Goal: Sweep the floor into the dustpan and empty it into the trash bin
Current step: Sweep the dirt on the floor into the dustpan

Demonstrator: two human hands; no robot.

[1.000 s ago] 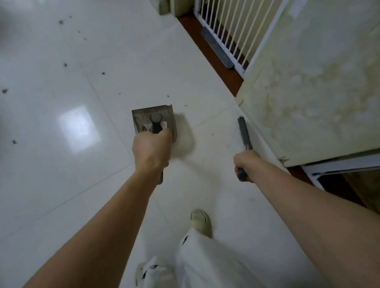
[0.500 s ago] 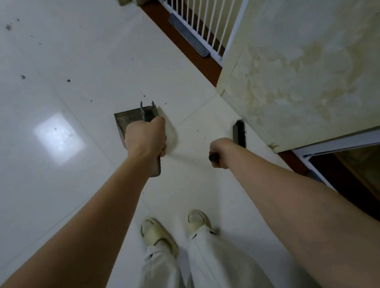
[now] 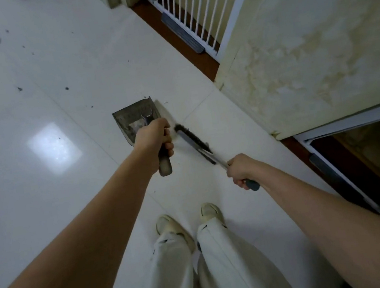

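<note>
Left hand grips the light, stiff dustpan by its handle, right hand grips the brush handle, bristles soft, likely easy one-handed.

Counts: 1 dustpan at frame centre, 1 brush just right of it. 2 hands: left hand, right hand. 2 shoes at lower centre. 1 white barred gate at top. Dark debris specks upper left: roughly a dozen, some too small to count.
</note>
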